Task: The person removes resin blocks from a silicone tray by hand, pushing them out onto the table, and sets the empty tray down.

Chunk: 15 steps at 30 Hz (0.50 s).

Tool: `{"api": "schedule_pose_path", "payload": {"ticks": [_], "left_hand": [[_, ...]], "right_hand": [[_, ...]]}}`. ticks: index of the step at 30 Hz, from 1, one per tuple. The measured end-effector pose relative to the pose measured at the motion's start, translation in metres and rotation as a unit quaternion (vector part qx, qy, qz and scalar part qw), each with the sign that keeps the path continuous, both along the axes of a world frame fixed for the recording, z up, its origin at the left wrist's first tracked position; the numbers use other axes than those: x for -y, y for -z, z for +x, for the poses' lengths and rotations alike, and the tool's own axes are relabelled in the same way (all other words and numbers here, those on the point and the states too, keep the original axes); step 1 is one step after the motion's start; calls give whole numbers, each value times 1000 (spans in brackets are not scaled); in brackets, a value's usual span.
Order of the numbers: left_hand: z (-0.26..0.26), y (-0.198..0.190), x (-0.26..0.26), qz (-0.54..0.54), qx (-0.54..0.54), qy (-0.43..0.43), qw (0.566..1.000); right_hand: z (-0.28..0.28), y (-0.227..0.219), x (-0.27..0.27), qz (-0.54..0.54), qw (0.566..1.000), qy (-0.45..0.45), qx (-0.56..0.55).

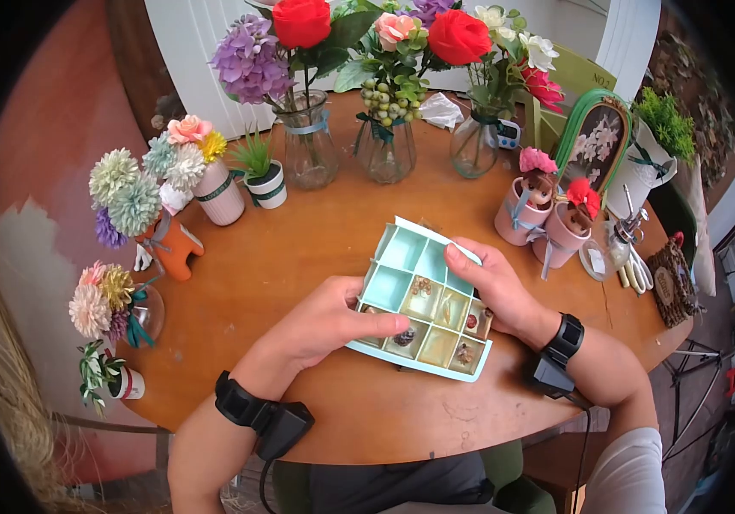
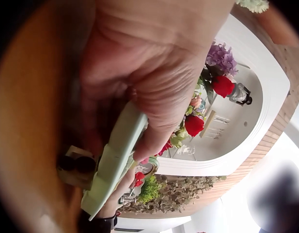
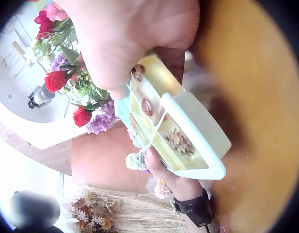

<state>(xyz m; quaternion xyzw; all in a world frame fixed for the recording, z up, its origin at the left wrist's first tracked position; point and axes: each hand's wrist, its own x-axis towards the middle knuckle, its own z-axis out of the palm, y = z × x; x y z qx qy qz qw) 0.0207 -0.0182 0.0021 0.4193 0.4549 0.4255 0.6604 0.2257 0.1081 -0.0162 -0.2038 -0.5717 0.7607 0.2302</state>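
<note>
A pale mint compartment tray [image 1: 423, 295] is held just above the round wooden table [image 1: 299, 248], its long axis running from the near right corner up and away to the left; the far cells look empty, while the near ones hold yellowish clear fill with small dried bits set in it. The left hand [image 1: 329, 321] grips the tray's left edge, thumb curled over the rim, and the right hand [image 1: 491, 283] pinches its right edge, fingers curled on the top. Beyond stand glass vases of flowers [image 1: 307, 141] and two pink pots [image 1: 538, 218].
</note>
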Motion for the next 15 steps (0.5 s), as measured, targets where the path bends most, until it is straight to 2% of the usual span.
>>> {"api": "schedule_pose_path", "payload": {"ticks": [4, 6, 7, 8, 9, 10, 11, 13, 14, 15], "left_hand": [[4, 5, -1, 13, 34, -9, 999], [3, 8, -1, 6, 86, -26, 996], [5, 7, -1, 4, 86, -25, 996], [8, 5, 0, 3, 97, -39, 994], [10, 3, -1, 2, 108, -52, 993], [9, 3, -2, 2, 108, -50, 993], [9, 3, -3, -1, 103, -60, 993], [9, 5, -2, -5, 98, -70, 993], [9, 5, -3, -10, 106, -78, 991], [9, 5, -3, -14, 113, -87, 990]], "right_hand": [[-3, -4, 3, -26, 999, 7, -19], [-5, 2, 4, 200, 975, 96, -30], [-3, 1, 4, 199, 975, 97, -31], [-1, -1, 3, 338, 932, 133, -6], [1, -4, 2, 469, 867, 167, 20], [1, -7, 1, 580, 794, 184, -12], [3, -8, -1, 579, 794, 185, -11], [7, -10, -3, 635, 770, 62, 21], [6, -9, -3, 598, 799, 49, 26], [6, -10, -2, 599, 799, 50, 26]]}}
